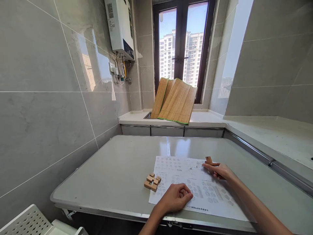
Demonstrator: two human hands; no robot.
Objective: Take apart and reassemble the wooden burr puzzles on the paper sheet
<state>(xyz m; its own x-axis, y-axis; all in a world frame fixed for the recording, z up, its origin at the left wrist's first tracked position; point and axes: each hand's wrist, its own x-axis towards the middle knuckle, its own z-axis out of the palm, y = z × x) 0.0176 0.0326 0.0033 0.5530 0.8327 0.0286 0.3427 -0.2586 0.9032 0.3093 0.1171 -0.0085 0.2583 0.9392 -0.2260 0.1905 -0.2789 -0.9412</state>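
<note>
At the lower centre of the frame, the left hand (176, 196) lay curled into a loose fist on the near edge of a printed sheet (176, 166), with nothing showing between its fingers. To the right of it and a little higher, the right hand (219, 170) rested on the same sheet with its fingers stretched toward the left, their tips touching or just beside a small wooden block (208, 160) at the sheet's far edge; whether it gripped the block could not be told. Left of the fist, a cluster of wooden blocks (152, 181) sat at the sheet's left edge, well apart from the single block. The sheet lay flat on a grey table (117, 169). Beyond the table, in the middle of the frame, bamboo mats (177, 101) leaned on a white counter (269, 133) below a dark-framed window (182, 45). A white heater (119, 26) hung on the tiled wall at upper left, and a white perforated seat (26, 223) showed in the lower left corner.
</note>
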